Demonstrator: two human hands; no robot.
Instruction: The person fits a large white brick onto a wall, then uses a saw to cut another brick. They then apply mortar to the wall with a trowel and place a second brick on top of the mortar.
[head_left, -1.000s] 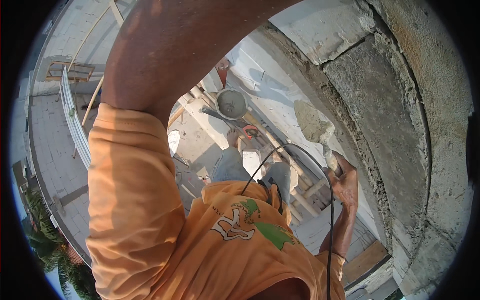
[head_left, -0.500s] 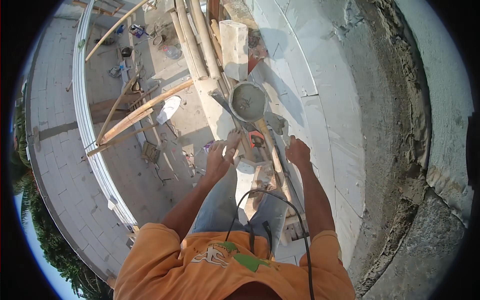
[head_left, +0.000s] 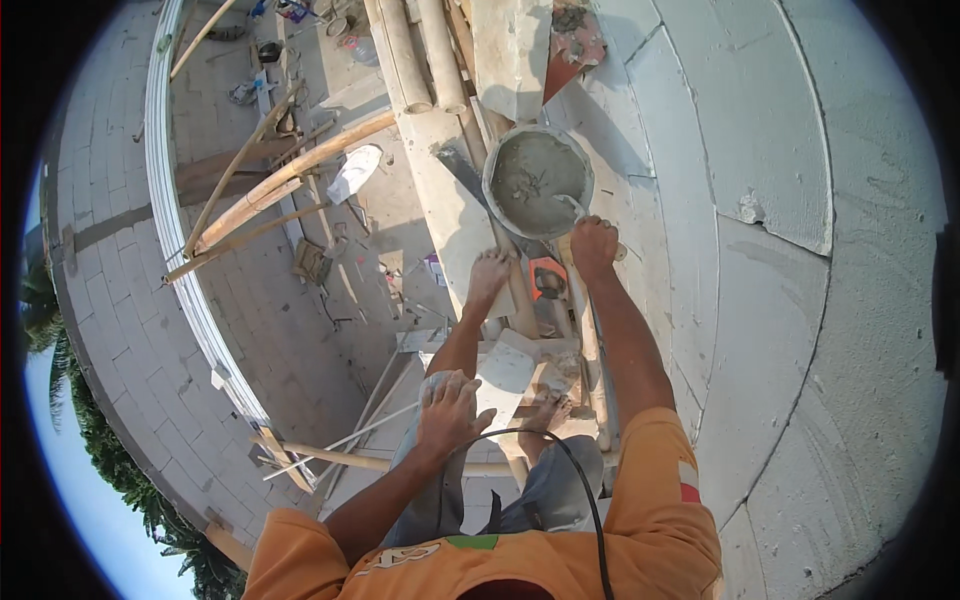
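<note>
Closed around the handle of a trowel [head_left: 575, 212], your right hand [head_left: 593, 243] sits at the near rim of the mortar bucket [head_left: 538, 181], knuckles up, with the blade reaching into the grey mix. Your right arm stretches almost straight out and down from the orange sleeve [head_left: 655, 480], running alongside the block wall [head_left: 760, 200]. Your left hand [head_left: 452, 410] rests palm down, fingers spread, on your left knee, gripping nothing; the arm is bent and held close to your body. The bucket stands just beyond your right hand on the bamboo scaffold poles [head_left: 420, 60], touching the trowel, well apart from your left hand. One bare foot [head_left: 488, 282] is planted on the poles just left of the bucket, the other foot [head_left: 545, 410] nearer you. A black cable [head_left: 570, 470] curves across your lap.
</note>
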